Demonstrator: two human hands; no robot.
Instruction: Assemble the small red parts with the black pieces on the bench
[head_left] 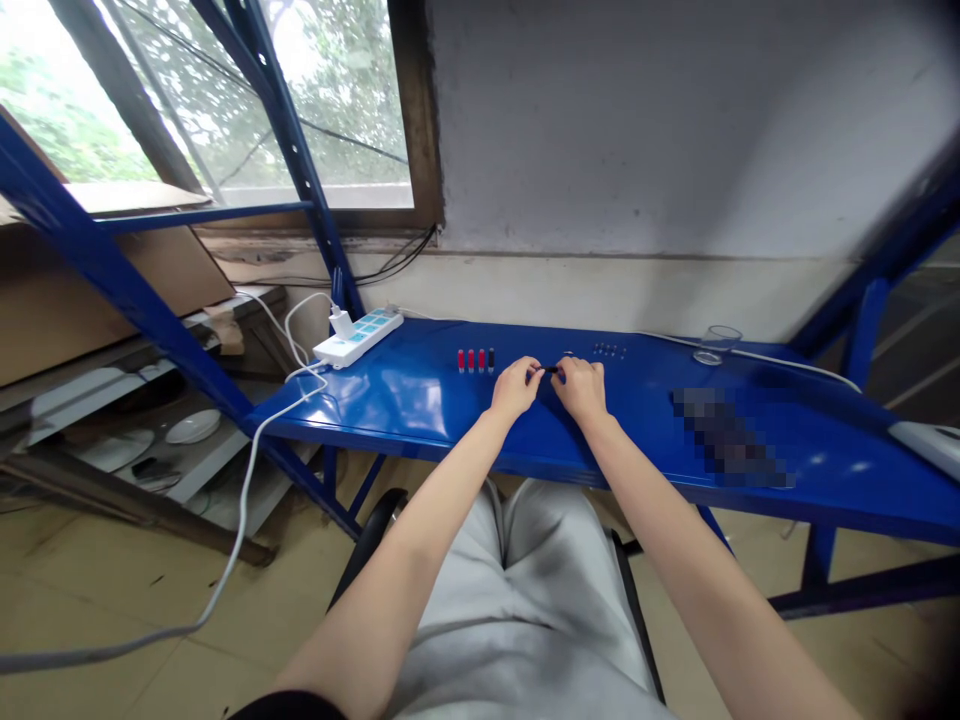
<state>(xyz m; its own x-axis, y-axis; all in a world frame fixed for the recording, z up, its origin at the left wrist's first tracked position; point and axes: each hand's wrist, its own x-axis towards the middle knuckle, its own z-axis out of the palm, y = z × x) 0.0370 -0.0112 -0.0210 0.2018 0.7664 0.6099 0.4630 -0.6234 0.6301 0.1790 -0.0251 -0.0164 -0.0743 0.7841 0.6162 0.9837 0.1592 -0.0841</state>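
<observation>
My left hand [516, 388] and my right hand [580, 386] meet over the blue table, fingers pinched together. Between their fingertips is a small black cylinder [550, 370], lying level, with a pale end toward my left fingers. It is too small to name its kind. Left of my hands, a short row of small red cylinders [471, 360] and one black cylinder [491, 358] stand upright, each with a silvery lower end. Beyond my right hand lie several tiny metal pieces [609, 350] in rows.
A white power strip [360, 338] with a plug and cable sits at the table's left end. A clear glass cup [718, 345] stands at the back right. Nearer lies a blurred-out dark object [731, 440]. Blue metal posts [292, 130] flank the blue table [405, 400].
</observation>
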